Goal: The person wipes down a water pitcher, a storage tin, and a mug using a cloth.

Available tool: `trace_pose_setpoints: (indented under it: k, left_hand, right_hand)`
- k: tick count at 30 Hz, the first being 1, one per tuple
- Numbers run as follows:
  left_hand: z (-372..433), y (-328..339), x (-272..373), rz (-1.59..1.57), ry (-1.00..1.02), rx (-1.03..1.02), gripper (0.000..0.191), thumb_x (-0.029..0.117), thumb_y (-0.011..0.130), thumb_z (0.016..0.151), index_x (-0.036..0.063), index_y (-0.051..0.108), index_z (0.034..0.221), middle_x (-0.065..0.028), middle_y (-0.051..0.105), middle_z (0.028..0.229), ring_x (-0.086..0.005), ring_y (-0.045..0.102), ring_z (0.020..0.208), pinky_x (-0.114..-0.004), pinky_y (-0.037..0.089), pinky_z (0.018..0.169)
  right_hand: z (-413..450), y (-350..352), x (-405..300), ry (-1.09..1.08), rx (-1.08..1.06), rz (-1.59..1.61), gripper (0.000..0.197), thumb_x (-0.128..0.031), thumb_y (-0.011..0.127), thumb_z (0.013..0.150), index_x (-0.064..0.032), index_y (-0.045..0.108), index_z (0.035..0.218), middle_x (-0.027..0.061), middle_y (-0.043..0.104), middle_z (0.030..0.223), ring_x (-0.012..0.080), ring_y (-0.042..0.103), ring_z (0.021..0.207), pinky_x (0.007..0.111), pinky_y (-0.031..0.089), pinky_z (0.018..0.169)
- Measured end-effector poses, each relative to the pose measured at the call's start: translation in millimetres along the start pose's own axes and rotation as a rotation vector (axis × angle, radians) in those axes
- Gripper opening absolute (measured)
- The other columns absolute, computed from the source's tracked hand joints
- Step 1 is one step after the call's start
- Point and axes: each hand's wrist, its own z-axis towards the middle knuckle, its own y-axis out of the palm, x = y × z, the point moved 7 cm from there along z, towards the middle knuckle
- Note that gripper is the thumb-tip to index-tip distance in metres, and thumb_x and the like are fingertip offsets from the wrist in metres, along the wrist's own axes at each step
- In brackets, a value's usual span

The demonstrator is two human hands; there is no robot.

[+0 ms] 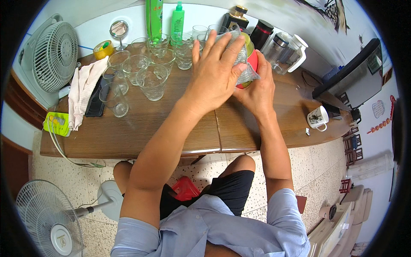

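Observation:
My left hand (213, 72) lies over a grey woven cloth (241, 54), its fingers spread and its thumb on the cloth. The cloth is pressed against the side of a red and yellow-green container (251, 61), possibly a tin or jar. From the right, my right hand (261, 88) grips this container above the table. My hands and the cloth hide much of it. Left of my hands stand several clear drinking glasses, among them a ribbed glass (152, 82) and a taller glass (115, 99) near the front.
On the wooden table (179, 128) are a pale towel (86, 90), a green power strip (57, 123), a white mug (318, 118) and a glass pitcher (284, 56). A green spray bottle (177, 22) stands behind the glasses. A monitor (353, 74) is at the right.

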Motion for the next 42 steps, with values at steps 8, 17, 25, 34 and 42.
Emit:
trace_pose_setpoints:
  k: [8,17,25,34,42]
  left_hand:
    - [11,-20,-35,-0.426,-0.003,0.027,0.078,0.049,0.075,0.089,0.0033,0.052,0.148,-0.0250,0.053,0.148,-0.0409,0.052,0.136,-0.044,0.041,0.114]
    - [14,-14,-23,-1.244,-0.156,0.036,0.066,0.036,0.077,0.093,-0.0046,0.055,0.140,-0.0172,0.065,0.129,-0.0241,0.063,0.122,-0.037,0.051,0.103]
    - [1,21,-39,-1.951,-0.505,-0.077,0.046,0.037,0.053,0.108,-0.0004,0.057,0.135,-0.0127,0.067,0.127,-0.0201,0.067,0.115,-0.037,0.055,0.099]
    - [-5,10,-15,-1.910,-0.479,-0.110,0.057,0.044,0.050,0.107,0.0042,0.048,0.148,-0.0100,0.055,0.146,-0.0251,0.053,0.135,-0.043,0.043,0.115]
    - [0,-6,-1,-1.790,-0.270,-0.160,0.067,0.026,0.065,0.095,-0.0013,0.039,0.151,-0.0148,0.057,0.138,-0.0226,0.056,0.129,-0.037,0.044,0.112]
  right_hand:
    - [-4,7,-31,-0.192,-0.072,0.043,0.108,-0.021,0.094,0.051,-0.0040,0.045,0.146,0.0193,0.057,0.131,0.0386,0.059,0.116,0.048,0.050,0.096]
    - [-6,-3,-8,-0.162,0.132,0.233,0.117,-0.024,0.098,0.053,-0.0068,0.035,0.149,0.0213,0.053,0.138,0.0415,0.056,0.122,0.051,0.050,0.100]
    - [-9,-1,-6,-0.267,0.176,0.270,0.122,-0.023,0.098,0.052,-0.0063,0.030,0.151,0.0221,0.051,0.139,0.0413,0.054,0.124,0.049,0.048,0.103]
    - [-11,13,8,-0.171,0.113,0.396,0.126,-0.024,0.098,0.053,-0.0032,0.023,0.151,0.0201,0.054,0.139,0.0346,0.059,0.126,0.046,0.046,0.107]
    - [-10,8,5,-0.157,0.121,0.442,0.123,-0.025,0.100,0.058,-0.0055,0.023,0.151,0.0190,0.058,0.138,0.0312,0.064,0.121,0.045,0.050,0.104]
